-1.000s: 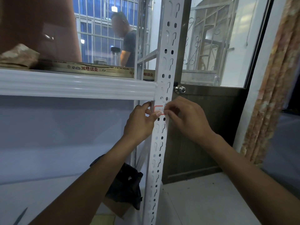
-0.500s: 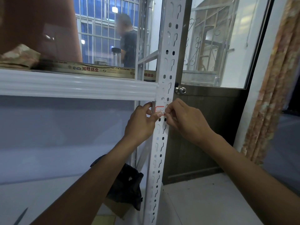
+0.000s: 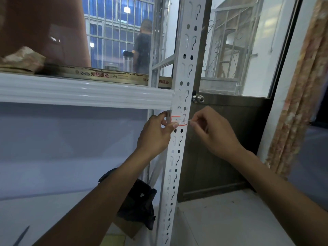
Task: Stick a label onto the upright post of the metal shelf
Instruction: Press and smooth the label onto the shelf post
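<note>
While pinched: hands (image 3: pixel 184 132) on label (image 3: pixel 177 120).

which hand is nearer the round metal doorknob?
Right. The right hand sits just below and right of the round metal doorknob; the left hand is across the post.

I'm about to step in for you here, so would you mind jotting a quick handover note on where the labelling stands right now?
Left hand: thumb pressing the label's left end against the post, fingers around the post edge.
Right hand: fingertips pinched at the label's right edge; whether it grips the label or a backing strip is unclear.
Label: white with a red border, lying across the post just below the shelf beam.
Done: label placed, left end held down.
Left: likely smooth the right end flat and let go.
</note>
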